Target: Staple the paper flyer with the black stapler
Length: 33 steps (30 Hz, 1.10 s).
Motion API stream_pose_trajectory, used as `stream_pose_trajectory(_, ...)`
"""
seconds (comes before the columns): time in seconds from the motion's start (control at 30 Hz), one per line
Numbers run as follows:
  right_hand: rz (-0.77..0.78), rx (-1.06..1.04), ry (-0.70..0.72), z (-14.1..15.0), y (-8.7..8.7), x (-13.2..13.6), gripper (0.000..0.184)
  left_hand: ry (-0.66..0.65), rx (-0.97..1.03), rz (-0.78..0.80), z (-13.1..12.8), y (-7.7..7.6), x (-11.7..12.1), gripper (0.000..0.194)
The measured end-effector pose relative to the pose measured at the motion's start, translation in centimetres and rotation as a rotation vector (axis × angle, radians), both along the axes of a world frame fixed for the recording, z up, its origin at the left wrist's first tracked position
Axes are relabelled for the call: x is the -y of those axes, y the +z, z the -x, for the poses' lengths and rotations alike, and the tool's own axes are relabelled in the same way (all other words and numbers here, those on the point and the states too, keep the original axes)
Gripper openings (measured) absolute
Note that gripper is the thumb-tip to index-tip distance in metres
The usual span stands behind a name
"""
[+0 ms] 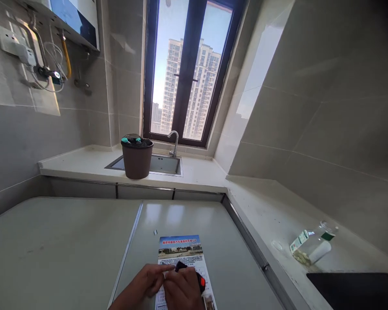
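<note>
Right hand [184,288] has its grip closed around a black-and-red tool [180,265], fingers curled over its middle; the left hand [147,280] reaches in beside it, index finger stretched to the tool's black end, the others bent, and whether they pinch anything I cannot tell. Under both hands, a printed leaflet [180,249] lies flat on the pale bench [233,254], with a small scrap [155,232] near its top left corner. Farther right, a clear container [313,245] with green-and-white labels sits on the white worktop [258,202], near a black panel [355,288]. Beyond the bench, a brown bucket [137,161] stands at the sink [164,165], left of the tap [173,144], below the window [189,82]
</note>
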State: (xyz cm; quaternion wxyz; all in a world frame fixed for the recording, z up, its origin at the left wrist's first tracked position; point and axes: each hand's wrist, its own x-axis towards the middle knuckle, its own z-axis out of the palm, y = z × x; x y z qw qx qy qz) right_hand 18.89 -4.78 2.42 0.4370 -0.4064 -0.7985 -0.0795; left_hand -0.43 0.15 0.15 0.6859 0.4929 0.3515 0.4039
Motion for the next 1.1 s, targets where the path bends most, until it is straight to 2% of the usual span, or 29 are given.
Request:
stream_pose_trajectory(0.07,0.01,-0.045,-0.068,-2.1,0.8,-0.8,0.016,-0.006,0.085,-0.026,0.2,-0.1,-0.3,0.075)
stream_pose_trajectory(0.1,0.064,-0.083,-0.129,-3.5,1.1,-1.6,0.016,-0.004,0.148,-0.01,0.2,-0.1,-0.5,0.073)
stream_pose_trajectory(0.23,0.161,-0.091,-0.32,-10.7,1.3,-7.0,0.019,0.036,0.34,0.092,0.5,-0.3,-1.2,0.059)
stream_pose_trajectory(0.37,0.32,-0.071,-0.445,-15.8,-0.6,-13.2,0.02,0.075,0.443,0.159,1.1,-0.1,-1.6,0.048)
stream_pose_trajectory(0.47,0.36,-0.08,-0.497,-16.8,-2.6,-16.4,0.018,0.111,0.471,0.175,1.6,-0.2,-1.8,0.046)
stream_pose_trajectory(0.57,0.405,-0.062,-0.502,-16.7,-4.4,-17.9,0.019,0.129,0.489,0.181,1.9,-0.7,-1.9,0.044)
stream_pose_trajectory(0.67,0.431,-0.047,-0.506,-16.5,-5.5,-18.2,0.017,0.143,0.492,0.188,2.0,-0.9,-2.0,0.042)
stream_pose_trajectory(0.8,0.44,-0.055,-0.546,-17.1,-5.7,-17.1,0.008,0.148,0.496,0.194,2.0,-0.6,-2.0,0.044)
stream_pose_trajectory(0.93,0.49,-0.029,-0.572,-17.8,-6.2,-13.6,0.025,0.186,0.426,0.174,1.8,-0.6,-2.2,0.044)
stream_pose_trajectory(1.0,0.511,-0.004,-0.566,-18.1,-6.7,-11.3,0.03,0.209,0.293,0.138,1.7,-1.0,-2.5,0.047)
stream_pose_trajectory(1.1,0.485,0.061,-0.579,-18.1,-7.3,-8.7,0.028,0.342,-0.134,-0.038,1.6,-1.6,-3.0,0.052)
